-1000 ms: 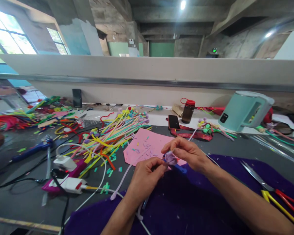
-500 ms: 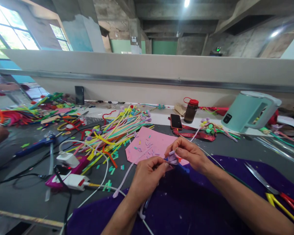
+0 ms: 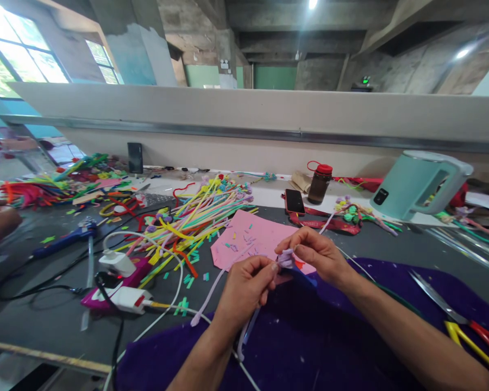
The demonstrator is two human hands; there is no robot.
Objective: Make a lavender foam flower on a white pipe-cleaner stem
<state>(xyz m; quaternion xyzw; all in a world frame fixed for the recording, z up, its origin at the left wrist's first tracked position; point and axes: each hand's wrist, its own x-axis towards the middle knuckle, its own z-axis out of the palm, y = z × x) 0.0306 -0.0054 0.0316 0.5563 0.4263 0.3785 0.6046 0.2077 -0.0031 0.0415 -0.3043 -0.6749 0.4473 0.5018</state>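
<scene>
cloth point(image 3: 285, 347), dark purple and flecked with lint, lies nearest, with a pair of scissors point(image 3: 436, 296) on its right part, blades parted and the red and yellow handles toward the near right. above the cloth, the left hand point(image 3: 250, 282) has thumb and forefinger pressed together at the lower left edge of a small folded lilac piece point(image 3: 286, 259), while the right hand point(image 3: 315, 252) pinches its upper side between thumb and fingertips. that lilac piece is thus held between the two hands, in front of a pink sheet point(image 3: 224, 252) strewn with lilac and green bits; a blue item point(image 3: 309, 279) just below it is too hidden to make out. a lilac strip point(image 3: 212, 293) runs from the sheet down past the left wrist. to the left on the dark table point(image 3: 44, 320) sit a magenta power strip point(image 3: 136, 271) with white plugs in it, loose green snippets point(image 3: 182, 306) and a blue tool point(image 3: 63, 243) with a clear rod. another person's hand point(image 3: 0, 225) reaches in at the left edge; what it holds is unclear. beyond the plugs lies a heap of coloured stems point(image 3: 195, 217). farther back are a phone point(image 3: 294, 201) lying near a red lanyard point(image 3: 330, 224), a brown bottle point(image 3: 320, 187) with a red cap, and a mint-green kettle point(image 3: 411, 182) to the right. a dark phone-like slab point(image 3: 135, 157) leans upright against a pale board point(image 3: 244, 108); past that, windows point(image 3: 22, 51) stand at the far left.
</scene>
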